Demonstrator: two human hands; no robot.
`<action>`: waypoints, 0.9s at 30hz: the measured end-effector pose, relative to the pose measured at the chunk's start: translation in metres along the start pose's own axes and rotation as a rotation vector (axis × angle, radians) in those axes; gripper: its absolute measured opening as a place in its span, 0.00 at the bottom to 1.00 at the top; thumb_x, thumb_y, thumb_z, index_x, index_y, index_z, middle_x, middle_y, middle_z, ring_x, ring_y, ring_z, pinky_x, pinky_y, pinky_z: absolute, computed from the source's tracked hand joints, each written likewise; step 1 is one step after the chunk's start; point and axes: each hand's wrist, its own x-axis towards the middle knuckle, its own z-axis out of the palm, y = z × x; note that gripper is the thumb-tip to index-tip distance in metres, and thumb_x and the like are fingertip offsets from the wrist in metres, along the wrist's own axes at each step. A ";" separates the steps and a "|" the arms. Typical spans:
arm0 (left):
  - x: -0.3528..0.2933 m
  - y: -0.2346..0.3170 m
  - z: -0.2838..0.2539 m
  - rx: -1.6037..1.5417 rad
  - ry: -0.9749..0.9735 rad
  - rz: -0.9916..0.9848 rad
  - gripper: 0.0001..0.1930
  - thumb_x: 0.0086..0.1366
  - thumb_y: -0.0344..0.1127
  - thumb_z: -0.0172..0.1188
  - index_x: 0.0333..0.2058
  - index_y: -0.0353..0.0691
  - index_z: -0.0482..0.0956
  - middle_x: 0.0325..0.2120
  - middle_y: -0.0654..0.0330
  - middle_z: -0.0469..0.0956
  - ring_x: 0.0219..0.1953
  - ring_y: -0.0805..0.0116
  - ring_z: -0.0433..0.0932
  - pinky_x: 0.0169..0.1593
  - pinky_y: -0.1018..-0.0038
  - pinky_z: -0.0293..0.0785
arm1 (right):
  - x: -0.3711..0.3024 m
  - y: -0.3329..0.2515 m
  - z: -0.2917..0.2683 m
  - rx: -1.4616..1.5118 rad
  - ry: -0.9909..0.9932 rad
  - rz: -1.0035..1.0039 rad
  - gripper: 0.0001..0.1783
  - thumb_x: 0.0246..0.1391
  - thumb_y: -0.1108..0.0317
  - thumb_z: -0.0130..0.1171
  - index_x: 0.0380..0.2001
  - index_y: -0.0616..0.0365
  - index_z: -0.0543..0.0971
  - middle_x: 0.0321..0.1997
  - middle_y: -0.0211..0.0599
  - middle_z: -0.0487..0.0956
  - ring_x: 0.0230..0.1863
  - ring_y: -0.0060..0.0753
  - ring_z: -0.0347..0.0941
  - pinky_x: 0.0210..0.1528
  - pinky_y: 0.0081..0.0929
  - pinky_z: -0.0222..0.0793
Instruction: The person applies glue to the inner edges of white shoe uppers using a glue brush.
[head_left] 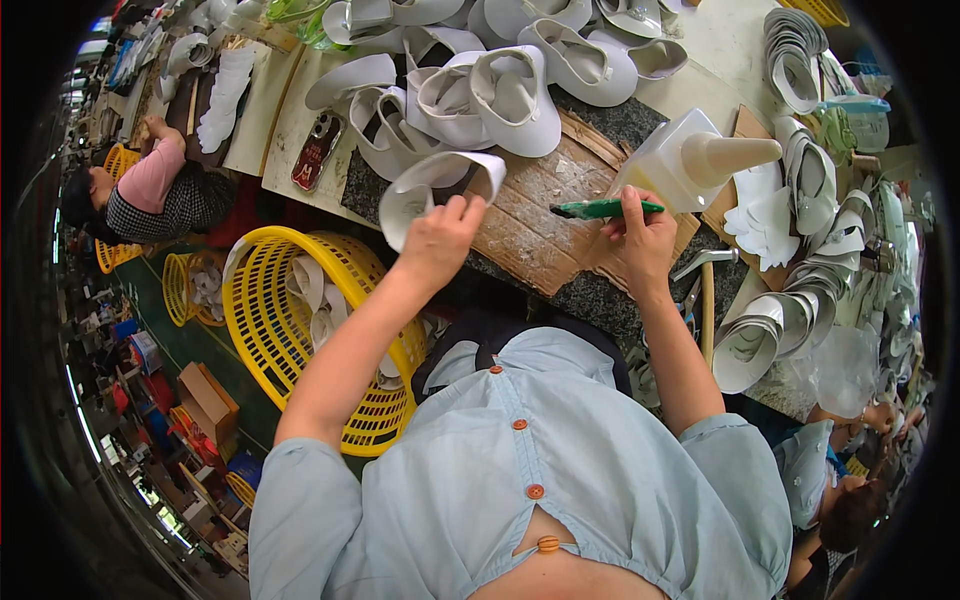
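My left hand (440, 240) is closed on a curved white shoe upper (402, 200), holding it by its edge over the left side of the worktop. In my right hand (648, 245) is a brush with a green handle (598, 208), gripped between thumb and fingers, its dark tip pointing left. Below the brush lies a worn cardboard sheet (530, 225) with whitish smears. Just beyond my right hand a translucent squeeze bottle (665, 165) with a beige cone-shaped nozzle is tilted to the right. A pile of white shoe uppers (515, 100) covers the far side of the worktop.
A yellow basket (262, 335) with white pieces stands left of my lap. A phone in a dark red case (317, 150) lies at the left table edge. A hammer (708, 265) and stacked uppers (750, 340) are at the right. Other people sit nearby on both sides.
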 end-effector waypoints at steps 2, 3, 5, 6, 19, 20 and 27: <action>-0.010 0.004 0.038 0.022 -0.042 -0.028 0.15 0.58 0.26 0.53 0.46 0.39 0.71 0.26 0.56 0.71 0.27 0.55 0.76 0.30 0.66 0.75 | -0.002 -0.001 0.001 0.014 -0.037 0.017 0.15 0.61 0.59 0.54 0.29 0.61 0.74 0.21 0.30 0.75 0.18 0.16 0.70 0.21 0.13 0.63; -0.016 0.006 0.051 0.020 -0.039 -0.038 0.15 0.58 0.26 0.53 0.46 0.39 0.71 0.26 0.56 0.71 0.27 0.55 0.76 0.30 0.66 0.75 | -0.003 -0.003 0.000 0.008 -0.046 0.016 0.15 0.61 0.59 0.54 0.29 0.61 0.74 0.21 0.30 0.75 0.18 0.16 0.70 0.21 0.13 0.63; -0.023 0.013 0.059 -0.224 0.128 -0.110 0.14 0.62 0.28 0.52 0.47 0.37 0.69 0.28 0.54 0.71 0.28 0.54 0.76 0.32 0.64 0.74 | -0.007 -0.007 -0.002 0.022 -0.040 0.052 0.15 0.61 0.59 0.54 0.29 0.62 0.74 0.21 0.30 0.76 0.18 0.16 0.70 0.21 0.13 0.63; -0.029 0.016 0.060 -0.347 0.151 -0.218 0.13 0.64 0.33 0.54 0.45 0.34 0.70 0.29 0.52 0.70 0.30 0.54 0.75 0.35 0.63 0.73 | -0.008 -0.009 -0.003 0.018 -0.047 0.054 0.15 0.61 0.59 0.54 0.29 0.62 0.74 0.21 0.30 0.76 0.18 0.16 0.70 0.21 0.13 0.63; -0.055 -0.056 0.083 -0.502 0.108 -0.999 0.23 0.43 0.39 0.73 0.37 0.43 0.72 0.45 0.57 0.65 0.53 0.52 0.61 0.56 0.57 0.58 | -0.013 -0.023 0.013 0.006 -0.140 0.052 0.15 0.61 0.59 0.54 0.30 0.61 0.75 0.22 0.31 0.75 0.18 0.17 0.70 0.22 0.14 0.63; -0.055 -0.056 0.082 -0.505 0.112 -1.002 0.23 0.43 0.39 0.73 0.37 0.43 0.72 0.45 0.57 0.65 0.53 0.52 0.61 0.56 0.57 0.58 | -0.013 -0.023 0.014 0.004 -0.142 0.054 0.15 0.61 0.59 0.54 0.30 0.61 0.75 0.22 0.31 0.75 0.19 0.18 0.70 0.22 0.14 0.63; -0.039 -0.046 0.025 -0.616 0.034 -0.808 0.17 0.47 0.34 0.70 0.31 0.38 0.70 0.23 0.54 0.74 0.29 0.53 0.75 0.34 0.64 0.71 | -0.009 -0.026 0.018 -0.036 -0.143 0.034 0.14 0.61 0.59 0.54 0.30 0.61 0.75 0.21 0.30 0.75 0.19 0.17 0.70 0.22 0.14 0.63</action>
